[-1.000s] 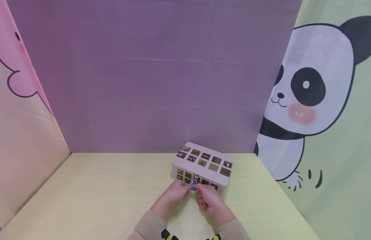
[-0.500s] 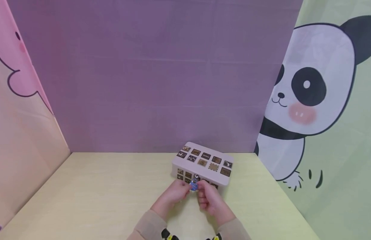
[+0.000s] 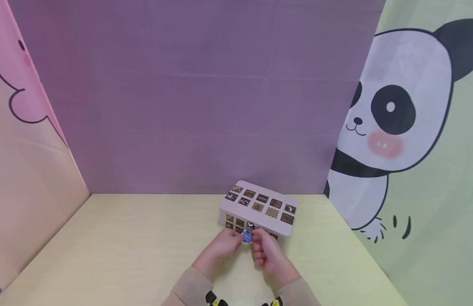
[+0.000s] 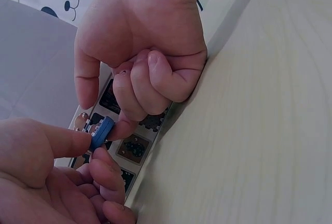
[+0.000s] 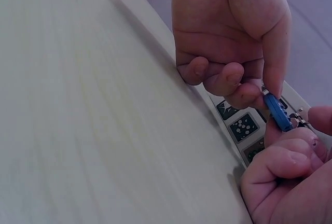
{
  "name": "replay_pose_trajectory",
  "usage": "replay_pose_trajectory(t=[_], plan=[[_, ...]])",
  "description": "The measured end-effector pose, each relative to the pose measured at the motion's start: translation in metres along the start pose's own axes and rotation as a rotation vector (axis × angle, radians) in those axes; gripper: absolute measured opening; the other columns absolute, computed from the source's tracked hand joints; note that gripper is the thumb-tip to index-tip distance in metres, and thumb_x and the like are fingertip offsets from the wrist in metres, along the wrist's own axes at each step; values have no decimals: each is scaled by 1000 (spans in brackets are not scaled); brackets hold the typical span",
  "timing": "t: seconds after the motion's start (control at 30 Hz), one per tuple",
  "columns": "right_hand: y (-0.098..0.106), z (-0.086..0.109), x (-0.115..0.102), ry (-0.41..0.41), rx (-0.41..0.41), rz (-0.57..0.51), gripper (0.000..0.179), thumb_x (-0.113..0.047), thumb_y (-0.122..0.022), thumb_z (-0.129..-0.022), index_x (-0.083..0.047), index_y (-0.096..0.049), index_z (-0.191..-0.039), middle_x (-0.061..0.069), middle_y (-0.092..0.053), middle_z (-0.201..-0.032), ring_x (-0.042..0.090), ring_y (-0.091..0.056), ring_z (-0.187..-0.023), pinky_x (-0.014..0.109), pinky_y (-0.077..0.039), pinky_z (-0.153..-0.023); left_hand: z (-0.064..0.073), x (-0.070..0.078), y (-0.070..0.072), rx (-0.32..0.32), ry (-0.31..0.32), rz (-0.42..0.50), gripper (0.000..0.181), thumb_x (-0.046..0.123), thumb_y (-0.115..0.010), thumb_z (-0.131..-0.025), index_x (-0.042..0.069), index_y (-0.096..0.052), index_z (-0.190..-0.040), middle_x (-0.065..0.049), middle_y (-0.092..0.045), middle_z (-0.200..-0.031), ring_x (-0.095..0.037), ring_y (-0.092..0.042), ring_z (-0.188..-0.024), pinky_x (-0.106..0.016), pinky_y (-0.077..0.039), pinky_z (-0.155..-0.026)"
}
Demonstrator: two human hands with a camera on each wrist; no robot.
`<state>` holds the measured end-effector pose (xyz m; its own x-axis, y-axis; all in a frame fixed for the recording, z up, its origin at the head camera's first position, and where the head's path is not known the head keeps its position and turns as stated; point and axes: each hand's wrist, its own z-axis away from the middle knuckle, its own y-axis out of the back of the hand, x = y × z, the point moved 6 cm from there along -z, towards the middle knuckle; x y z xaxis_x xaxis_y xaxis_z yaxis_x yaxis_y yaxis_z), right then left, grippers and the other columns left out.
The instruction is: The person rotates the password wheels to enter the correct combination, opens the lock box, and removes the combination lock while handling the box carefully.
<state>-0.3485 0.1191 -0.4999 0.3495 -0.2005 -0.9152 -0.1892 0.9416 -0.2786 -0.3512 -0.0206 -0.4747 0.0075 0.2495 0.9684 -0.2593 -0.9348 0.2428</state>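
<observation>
A small blue combination padlock [image 3: 246, 236] is at the silver clasp [image 3: 250, 226] on the front of a pale box [image 3: 268, 222] printed with small dark pictures. My left hand [image 3: 226, 243] pinches the padlock from the left between thumb and fingers. From the other side my right hand [image 3: 268, 251] works at it: in the left wrist view its bent index finger [image 4: 124, 126] lies against the padlock, its thumb [image 4: 87, 86] stands apart, and the other fingers are curled into the palm. Silvery marks show on the padlock's side [image 4: 95, 127], too small to read.
The box sits on a pale wooden table [image 3: 144, 246], turned at an angle near its back edge. Behind hangs a purple cloth [image 3: 190, 106]. A panda-print cloth [image 3: 412, 127] stands on the right, a pink-figure cloth [image 3: 30, 170] on the left.
My right thumb has drawn back off the padlock toward the right, so more of its blue face shows. The left hand and the box stay where they were.
</observation>
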Motion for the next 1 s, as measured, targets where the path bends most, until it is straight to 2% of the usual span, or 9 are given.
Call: replay_pose_trajectory(t=[0.2,0.37,0.53,1.0], plan=[[-2,0,-1,19,-1,49,25,-29,-55,-99,-18,-55,-77,-12,-34,-57,3,-26,-45,20,-23,-43,-1,-1,0,1,-2,-13,34,14,-55,-101,4,-56,-69,5,-41,-55,-8,-32,-48,-22,-25,-44],[0,-2,0,57,25,121,17,-27,-64,-96,-14,-63,-86,-11,-36,-58,5,-29,-47,20,-25,-44,-2,-3,0,-2,7,-12,32,15,-56,-101,-4,-62,-77,5,-42,-56,-8,-32,-48,-22,-26,-44],[2,-3,2,83,36,156,16,-26,-66,-95,-10,-68,-97,-11,-37,-58,5,-30,-48,21,-27,-45,-2,-3,0,-3,2,-14,33,15,-55,-101,-10,-63,-83,5,-43,-56,-8,-32,-48,-22,-26,-44],[3,-4,2,82,38,157,19,-26,-66,-96,-8,-70,-101,-11,-38,-58,5,-31,-48,20,-27,-46,0,-1,-1,0,-5,0,32,15,-57,-101,0,-59,-72,5,-42,-56,-8,-32,-48,-22,-26,-44]])
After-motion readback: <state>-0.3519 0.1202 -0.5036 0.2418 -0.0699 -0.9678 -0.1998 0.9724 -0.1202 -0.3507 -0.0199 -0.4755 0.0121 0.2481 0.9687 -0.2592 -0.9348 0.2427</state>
